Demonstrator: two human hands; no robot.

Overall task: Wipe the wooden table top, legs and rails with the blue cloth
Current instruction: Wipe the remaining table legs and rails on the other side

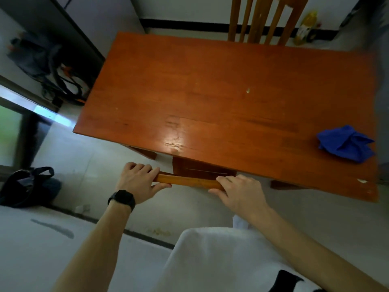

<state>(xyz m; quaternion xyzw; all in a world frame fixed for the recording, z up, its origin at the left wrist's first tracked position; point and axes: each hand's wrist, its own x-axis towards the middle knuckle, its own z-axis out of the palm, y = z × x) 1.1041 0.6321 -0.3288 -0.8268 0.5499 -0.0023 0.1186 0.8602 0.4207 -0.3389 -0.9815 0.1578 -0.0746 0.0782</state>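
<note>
While the blue cloth (345, 143) lies crumpled on the desk (210, 91) near its right end, well apart from both hands, the left hand (137, 182) and right hand (237, 191) each grip one end of a light wooden bar (189, 182) just below the desk's near edge; fingers curled over it, thumbs beneath. Black watch (122, 199) on left wrist. Slatted chair back (263, 20) at far edge; black bag (27, 186) on floor (94, 157), left
</note>
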